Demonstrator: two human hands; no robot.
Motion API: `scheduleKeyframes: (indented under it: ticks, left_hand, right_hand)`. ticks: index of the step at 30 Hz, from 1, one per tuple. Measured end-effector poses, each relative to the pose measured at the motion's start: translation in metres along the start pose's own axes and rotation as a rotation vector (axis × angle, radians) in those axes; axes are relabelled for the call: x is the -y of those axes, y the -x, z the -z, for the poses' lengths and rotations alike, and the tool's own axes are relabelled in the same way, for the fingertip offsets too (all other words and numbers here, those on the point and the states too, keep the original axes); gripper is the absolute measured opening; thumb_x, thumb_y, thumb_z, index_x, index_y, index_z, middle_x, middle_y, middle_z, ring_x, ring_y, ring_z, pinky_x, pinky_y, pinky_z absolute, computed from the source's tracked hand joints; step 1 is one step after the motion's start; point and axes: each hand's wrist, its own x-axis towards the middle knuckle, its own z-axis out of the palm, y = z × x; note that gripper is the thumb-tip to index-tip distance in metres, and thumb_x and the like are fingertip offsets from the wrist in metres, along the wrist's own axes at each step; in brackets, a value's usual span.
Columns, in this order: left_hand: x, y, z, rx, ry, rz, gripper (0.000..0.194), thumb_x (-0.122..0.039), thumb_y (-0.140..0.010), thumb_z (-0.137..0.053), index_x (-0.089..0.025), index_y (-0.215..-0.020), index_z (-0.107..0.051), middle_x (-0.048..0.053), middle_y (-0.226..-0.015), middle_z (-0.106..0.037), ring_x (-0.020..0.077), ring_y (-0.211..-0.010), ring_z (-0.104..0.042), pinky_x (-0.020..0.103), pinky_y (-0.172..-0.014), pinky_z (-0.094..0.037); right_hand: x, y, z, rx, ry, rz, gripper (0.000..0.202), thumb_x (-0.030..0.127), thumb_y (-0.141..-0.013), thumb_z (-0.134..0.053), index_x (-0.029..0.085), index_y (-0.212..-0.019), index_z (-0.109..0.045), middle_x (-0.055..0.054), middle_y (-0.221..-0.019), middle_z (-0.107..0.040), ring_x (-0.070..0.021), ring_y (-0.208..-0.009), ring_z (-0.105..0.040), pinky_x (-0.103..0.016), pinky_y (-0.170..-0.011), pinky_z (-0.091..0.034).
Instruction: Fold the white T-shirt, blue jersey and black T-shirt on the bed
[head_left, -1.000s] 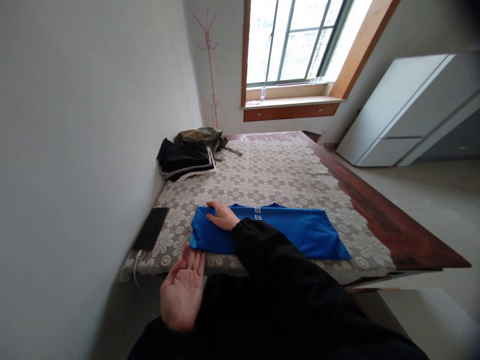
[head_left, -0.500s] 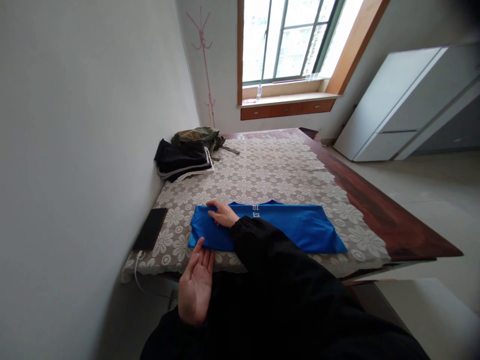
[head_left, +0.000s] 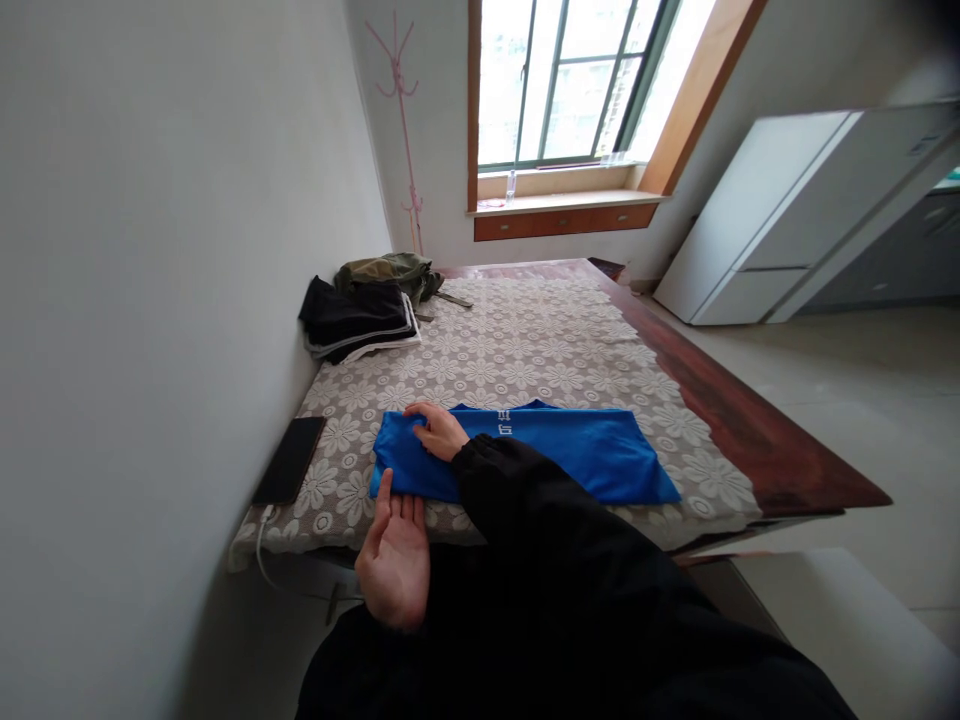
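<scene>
A blue shirt (head_left: 585, 455) with white lettering lies folded into a long strip across the near part of the table. My right hand (head_left: 439, 430) rests on its left part, thumb and forefinger apart, fingertips by the far edge. Palm up, my left hand (head_left: 396, 565) is at the near left corner. Its straight fingers reach the cloth's near edge, where their tips are partly hidden, and the thumb stands apart against the cloth. My right sleeve covers some of the shirt's middle.
Beneath the shirt is a floral lace tablecloth (head_left: 562, 345) on a dark red wooden table (head_left: 802, 465). A black phone (head_left: 290, 460) with a white cable (head_left: 262, 560) lies left. Folded dark clothes (head_left: 356, 318) and an olive bag (head_left: 390, 270) sit by the wall (head_left: 187, 250).
The camera view has shifted slightly, so the scene sits a little further left. Both hands keep nearly the same places at the shirt; the left palm has turned slightly.
</scene>
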Motion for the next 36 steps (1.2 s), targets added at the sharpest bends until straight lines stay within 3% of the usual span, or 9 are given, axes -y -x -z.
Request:
scheduleKeyframes:
  ticks: [6, 14, 18, 21, 26, 32, 36]
  left_hand:
    - [-0.01, -0.004, 0.001, 0.101, 0.069, 0.232, 0.07, -0.041, -0.09, -0.06, -0.024, -0.156, -0.046, 0.014, -0.143, -0.061, 0.0289, -0.139, -0.054, 0.045, -0.12, -0.039]
    - [-0.005, -0.006, 0.0, 0.068, -0.059, 0.106, 0.073, -0.034, -0.09, -0.061, -0.02, -0.159, -0.041, 0.014, -0.155, -0.054, 0.0287, -0.141, -0.053, 0.039, -0.118, -0.042]
    - [0.0, -0.005, 0.0, 0.034, -0.083, 0.042, 0.071, -0.029, -0.09, -0.061, -0.023, -0.158, -0.043, 0.012, -0.155, -0.054, 0.0283, -0.141, -0.053, 0.04, -0.119, -0.042]
    - [0.003, -0.005, -0.001, 0.016, -0.079, 0.009, 0.068, -0.027, -0.089, -0.062, -0.024, -0.156, -0.047, 0.011, -0.155, -0.053, 0.0282, -0.142, -0.052, 0.04, -0.119, -0.042]
    - [0.0, -0.012, 0.0, -0.003, -0.106, -0.047, 0.057, -0.013, -0.084, -0.063, -0.022, -0.141, -0.064, 0.007, -0.151, -0.059, 0.0251, -0.146, -0.048, 0.035, -0.123, -0.037]
    - [-0.016, -0.018, 0.001, -0.009, -0.219, -0.017, 0.049, -0.008, -0.079, -0.068, -0.019, -0.126, -0.073, 0.008, -0.137, -0.07, 0.0246, -0.146, -0.048, 0.033, -0.124, -0.035]
    - [-0.026, -0.017, 0.003, -0.013, -0.333, 0.002, 0.052, -0.01, -0.078, -0.071, -0.025, -0.128, -0.072, 0.004, -0.133, -0.073, 0.024, -0.144, -0.05, 0.031, -0.122, -0.038]
  right_hand:
    - [0.003, 0.003, 0.001, -0.001, 0.041, 0.013, 0.042, 0.005, -0.077, -0.054, 0.024, -0.11, -0.072, -0.003, -0.124, -0.069, -0.0178, -0.092, -0.067, -0.033, -0.093, -0.054]
    - [0.008, 0.004, 0.003, -0.018, 0.094, -0.02, 0.032, 0.012, -0.081, -0.055, 0.022, -0.107, -0.071, -0.003, -0.119, -0.067, -0.0133, -0.073, -0.061, -0.031, -0.085, -0.053]
    - [0.007, 0.003, 0.001, -0.036, 0.135, -0.035, 0.022, 0.017, -0.085, -0.057, 0.02, -0.104, -0.068, -0.001, -0.097, -0.067, -0.0144, -0.075, -0.06, -0.029, -0.082, -0.05]
    - [0.008, 0.004, 0.0, -0.018, 0.162, -0.054, 0.021, 0.02, -0.087, -0.058, 0.022, -0.106, -0.066, 0.002, -0.084, -0.067, -0.0149, -0.073, -0.061, -0.027, -0.077, -0.047]
    - [0.013, 0.005, 0.0, 0.011, 0.217, -0.088, 0.024, 0.023, -0.089, -0.06, 0.026, -0.112, -0.064, 0.003, -0.087, -0.072, -0.0159, -0.076, -0.065, -0.028, -0.078, -0.047]
    - [0.032, 0.006, -0.006, 0.052, 0.298, -0.127, 0.026, 0.036, -0.089, -0.064, 0.023, -0.111, -0.066, -0.006, -0.092, -0.076, -0.0284, -0.092, -0.071, -0.038, -0.084, -0.05]
    - [0.053, 0.0, -0.016, 0.127, 0.396, -0.126, 0.049, 0.059, -0.09, -0.061, 0.018, -0.117, -0.064, -0.018, -0.105, -0.075, -0.0378, -0.099, -0.072, -0.048, -0.085, -0.053]
